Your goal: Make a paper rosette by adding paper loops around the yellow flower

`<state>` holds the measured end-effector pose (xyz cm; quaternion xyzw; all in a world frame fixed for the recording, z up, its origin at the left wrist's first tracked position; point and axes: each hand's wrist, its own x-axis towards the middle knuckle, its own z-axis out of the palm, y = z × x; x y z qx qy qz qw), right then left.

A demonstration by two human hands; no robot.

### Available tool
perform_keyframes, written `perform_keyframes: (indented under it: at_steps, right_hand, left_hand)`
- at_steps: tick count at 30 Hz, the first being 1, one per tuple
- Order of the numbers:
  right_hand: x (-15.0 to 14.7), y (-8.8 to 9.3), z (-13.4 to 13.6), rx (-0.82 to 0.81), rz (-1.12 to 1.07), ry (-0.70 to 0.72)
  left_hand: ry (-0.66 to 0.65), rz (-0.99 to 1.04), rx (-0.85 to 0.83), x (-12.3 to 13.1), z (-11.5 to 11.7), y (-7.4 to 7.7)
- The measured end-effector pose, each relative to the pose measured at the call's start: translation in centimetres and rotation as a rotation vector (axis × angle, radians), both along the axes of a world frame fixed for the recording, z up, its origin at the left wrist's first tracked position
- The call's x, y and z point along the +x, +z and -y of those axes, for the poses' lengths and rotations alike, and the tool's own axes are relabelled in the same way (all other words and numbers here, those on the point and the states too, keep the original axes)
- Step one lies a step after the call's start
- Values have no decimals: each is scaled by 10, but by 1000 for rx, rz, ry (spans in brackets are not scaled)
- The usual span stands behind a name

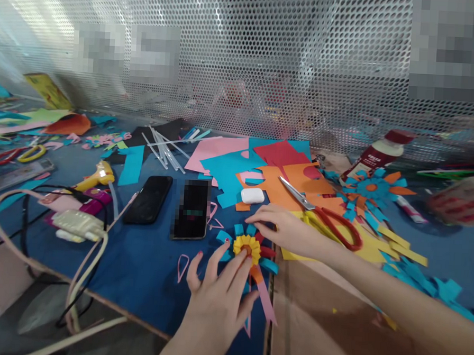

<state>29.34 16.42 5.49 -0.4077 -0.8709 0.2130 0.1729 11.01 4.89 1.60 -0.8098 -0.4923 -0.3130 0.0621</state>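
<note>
A paper flower [247,249] with a yellow pleated centre, blue and red loops and a pink strip hanging toward me lies on the blue table. Fingertips of my left hand [219,288] rest on its orange middle, the other fingers spread. Just above the flower's far side is my right hand [284,227], thumb and index apart with nothing visible between them. Near its fingertips sits a small white case [252,195]. Red-handled scissors [318,211] lie on orange and yellow paper to the right.
Two phones [148,199], a yellow glue gun [96,176] and tangled cables [81,225] lie left. Coloured paper [222,158] covers the back. A bottle [377,155], a blue-orange flower [373,187] and a jar [460,199] stand or lie right. Perforated metal panel [243,56] behind.
</note>
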Motion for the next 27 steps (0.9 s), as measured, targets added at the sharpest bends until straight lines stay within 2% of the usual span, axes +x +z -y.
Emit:
perform_keyframes:
  at_steps: [6, 12, 16, 21, 27]
  right_hand:
    - [0, -6, 0, 40, -21, 8]
    - [-4, -5, -2, 71, -59, -11]
    - [-11, -6, 0, 137, -24, 17]
    - [-18, -8, -1, 225, 26, -26]
    - [-22, -11, -2, 216, 28, -28]
  left_hand:
    - [18, 15, -4, -1, 0, 0]
    - [-62, -88, -14, -7, 0, 4]
    - [20, -56, -6, -9, 0, 5]
    - [225, 27, -31, -16, -4, 3]
    - [262, 24, -92, -17, -7, -4]
